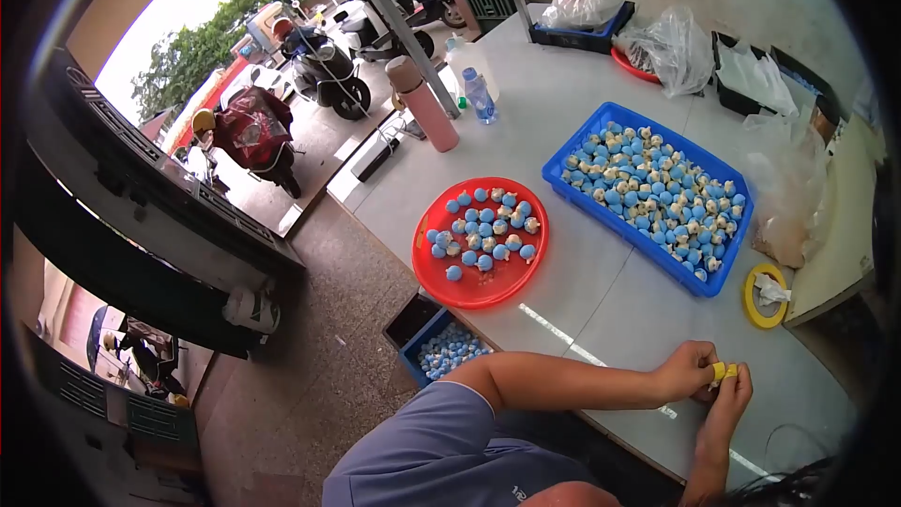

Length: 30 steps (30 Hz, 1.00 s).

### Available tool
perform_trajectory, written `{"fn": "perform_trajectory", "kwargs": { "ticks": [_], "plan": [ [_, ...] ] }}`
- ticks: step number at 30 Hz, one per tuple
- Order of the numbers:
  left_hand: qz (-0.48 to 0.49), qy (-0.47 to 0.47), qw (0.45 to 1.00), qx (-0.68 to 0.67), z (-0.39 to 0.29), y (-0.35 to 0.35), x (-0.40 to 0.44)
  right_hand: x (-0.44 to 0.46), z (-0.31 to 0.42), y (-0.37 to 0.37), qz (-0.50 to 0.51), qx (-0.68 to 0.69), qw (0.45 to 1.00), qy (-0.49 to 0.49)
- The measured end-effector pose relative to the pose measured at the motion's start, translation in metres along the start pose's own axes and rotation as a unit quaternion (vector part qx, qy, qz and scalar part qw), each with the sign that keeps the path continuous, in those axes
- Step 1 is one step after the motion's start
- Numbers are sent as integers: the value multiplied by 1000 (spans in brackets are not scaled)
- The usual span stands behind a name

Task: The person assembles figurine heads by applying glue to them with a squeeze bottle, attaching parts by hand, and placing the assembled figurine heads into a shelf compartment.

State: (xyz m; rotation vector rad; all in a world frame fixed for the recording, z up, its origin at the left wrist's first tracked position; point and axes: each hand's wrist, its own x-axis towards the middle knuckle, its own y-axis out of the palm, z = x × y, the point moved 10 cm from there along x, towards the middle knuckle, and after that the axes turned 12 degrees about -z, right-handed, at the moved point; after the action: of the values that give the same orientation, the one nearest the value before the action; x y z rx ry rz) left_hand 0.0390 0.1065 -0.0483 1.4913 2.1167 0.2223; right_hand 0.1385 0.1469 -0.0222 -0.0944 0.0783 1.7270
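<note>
My left hand (690, 371) has its fingers closed in a pinch at a small strip of yellow tape (723, 372). Against it, my right hand (732, 401) is raised with its fingers together; the tape lies at its fingertips, and whether it is wrapped round a finger I cannot make out. Both hands are over the right front of the table. Above them lies a yellow ring (752, 299) with crumpled white paper in it. A blue tray (601, 225) full of small blue-and-cream figures and a red round tray (450, 289) with several more stand farther forward.
A pink flask (434, 117) and a water bottle (480, 99) stand at the far left of the tabletop (601, 338). Plastic bags (671, 47) and dark trays line the wall. Below the left edge is a blue crate (413, 353) of blue pieces. Scooters (328, 75) are parked outside.
</note>
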Motion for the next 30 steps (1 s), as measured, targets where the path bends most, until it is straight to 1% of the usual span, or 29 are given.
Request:
{"fn": "perform_trajectory", "kwargs": {
  "ticks": [4, 7, 15, 18, 21, 25, 30],
  "plan": [
    [-11, 6, 1000, 3, 0, -1, 1, -2, 2, 1, -22, 4, 1000, -1],
    [-13, -3, 1000, -7, 2, 0, 1, -2, 4, 2, 1, -6, 1000, -3],
    [-1, -3, 1000, -11, -5, 1, -3, -4, 2, 0, -23, 9, 1000, 8],
    [-9, 27, 999, 29, -8, 0, -3, -6, 5, 2, -13, 13, 1000, 9],
    [-7, 1, 1000, 9, -5, 1, -3, -6, 8, 3, -3, 11, 1000, 1],
    [-5, 14, 1000, 15, -4, 0, -2, -5, 8, 1, -13, -3, 1000, -3],
    [-5, 11, 1000, 23, -4, -1, -1, -7, 5, 2, -8, 5, 1000, 18]
  ]
}}
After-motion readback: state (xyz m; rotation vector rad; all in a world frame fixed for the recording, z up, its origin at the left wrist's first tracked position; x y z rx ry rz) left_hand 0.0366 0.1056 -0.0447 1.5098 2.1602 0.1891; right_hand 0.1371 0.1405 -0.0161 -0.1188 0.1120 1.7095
